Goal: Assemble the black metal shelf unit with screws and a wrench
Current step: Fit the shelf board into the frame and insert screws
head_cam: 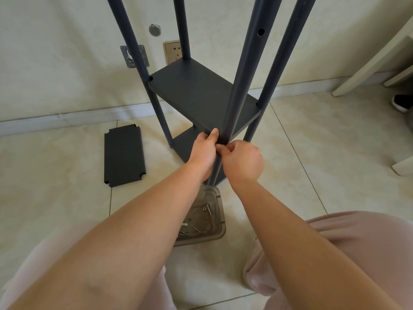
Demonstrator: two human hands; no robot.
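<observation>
The black metal shelf unit stands on the tiled floor, four round posts rising past the frame top. Its upper fitted shelf (pixel 196 88) sits level between the posts, and a lower shelf (pixel 185 142) shows beneath it. My left hand (pixel 204 151) grips the near corner of the upper shelf where it meets the near post (pixel 243 70), thumb on top. My right hand (pixel 242 159) is curled against the post just below that corner, fingertips pinching something small that I cannot make out. No wrench is visible.
A loose black shelf panel (pixel 124 155) lies flat on the floor at left. A clear plastic tray (pixel 218 222) with several screws sits between my knees. Wall sockets and a baseboard are behind; a white furniture leg (pixel 366 61) stands at right.
</observation>
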